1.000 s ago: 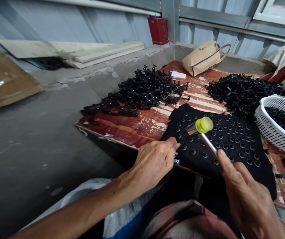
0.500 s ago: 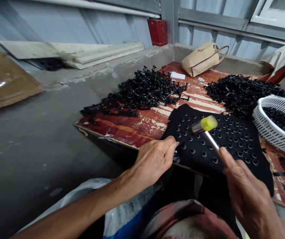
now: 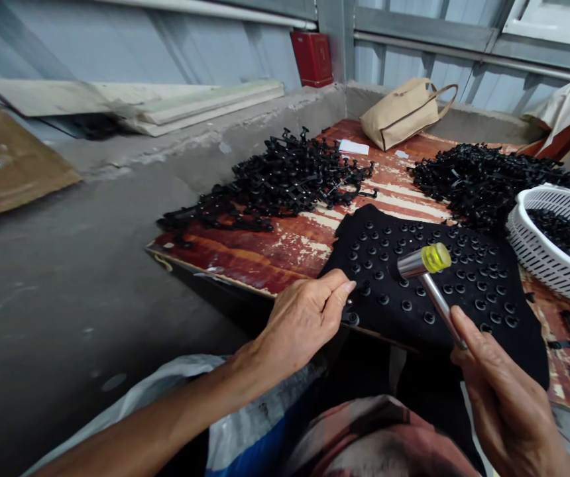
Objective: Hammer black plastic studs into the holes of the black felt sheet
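A small two-faced hammer (image 3: 437, 291), with a metal head and a translucent yellow face, is gripped in my right hand (image 3: 506, 387). Its head hovers over a black cloth (image 3: 379, 318) dotted with many small round black pieces (image 3: 406, 305). At the cloth's near left edge, my left hand (image 3: 309, 318) is closed in a pinch on a small black part (image 3: 352, 318). One round end of that part shows just below the fingertips; my fingers hide most of the rest.
Piles of black parts lie on the worn red board, one at the back left (image 3: 289, 175) and one at the back right (image 3: 484, 179). A white slotted basket (image 3: 538, 255) holds more. Behind stands a beige bag (image 3: 399, 116). A low concrete wall (image 3: 130, 218) runs along the left.
The hammer head has moved slightly right and down, and its motion blur is gone. My left hand stays pinched at nearly the same place by the cloth's edge.
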The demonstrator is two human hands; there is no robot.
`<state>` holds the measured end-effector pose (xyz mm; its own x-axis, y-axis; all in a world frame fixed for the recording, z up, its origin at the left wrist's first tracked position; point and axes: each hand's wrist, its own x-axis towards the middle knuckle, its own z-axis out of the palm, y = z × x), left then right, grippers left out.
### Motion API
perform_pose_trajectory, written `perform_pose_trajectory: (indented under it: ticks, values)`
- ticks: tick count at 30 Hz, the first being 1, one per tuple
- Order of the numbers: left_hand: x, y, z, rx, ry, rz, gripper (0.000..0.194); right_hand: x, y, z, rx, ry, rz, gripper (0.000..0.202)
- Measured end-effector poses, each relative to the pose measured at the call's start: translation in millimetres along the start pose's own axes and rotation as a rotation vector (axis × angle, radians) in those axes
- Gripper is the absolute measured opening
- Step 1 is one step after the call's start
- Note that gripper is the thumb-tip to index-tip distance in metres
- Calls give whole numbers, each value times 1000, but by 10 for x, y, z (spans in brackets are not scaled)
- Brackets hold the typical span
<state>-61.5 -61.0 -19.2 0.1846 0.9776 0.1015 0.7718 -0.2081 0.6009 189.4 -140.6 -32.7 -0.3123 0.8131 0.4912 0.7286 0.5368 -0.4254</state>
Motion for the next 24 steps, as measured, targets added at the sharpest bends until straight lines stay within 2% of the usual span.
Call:
perform_pose_trajectory:
  ticks: [13,24]
  values:
    - [-29,-27,56,130,60,57,33,-7,10,33,-48,-21,-3,64]
    - [18,11,11,262,35,44,33,110,34,80,-44,-114,-67,70]
